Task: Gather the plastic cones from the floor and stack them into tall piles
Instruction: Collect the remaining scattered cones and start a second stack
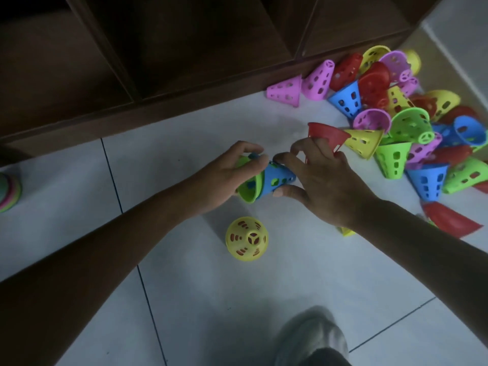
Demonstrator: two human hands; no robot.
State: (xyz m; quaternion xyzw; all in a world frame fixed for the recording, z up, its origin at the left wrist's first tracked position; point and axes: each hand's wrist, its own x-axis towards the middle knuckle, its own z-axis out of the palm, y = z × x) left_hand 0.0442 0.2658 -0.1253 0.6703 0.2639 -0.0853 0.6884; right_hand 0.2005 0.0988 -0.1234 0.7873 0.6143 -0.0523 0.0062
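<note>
My left hand (232,173) grips a small nested stack lying sideways above the floor: a green cone (247,192) with a blue cone (278,179) fitted over it. My right hand (319,180) pinches the blue cone's narrow end between thumb and forefinger, and its other fingers hook a red cone (326,134). A short upright pile with a yellow cone (247,239) on top stands on the white tiles just below my hands. Several loose cones (412,125) in pink, red, blue, yellow and green lie heaped at the right.
A dark wooden shelf unit (163,83) runs along the far side of the floor. Part of another multicoloured stack (9,191) shows at the left edge. My shoe (311,336) is at the bottom. A red cone (449,217) lies beside my right forearm.
</note>
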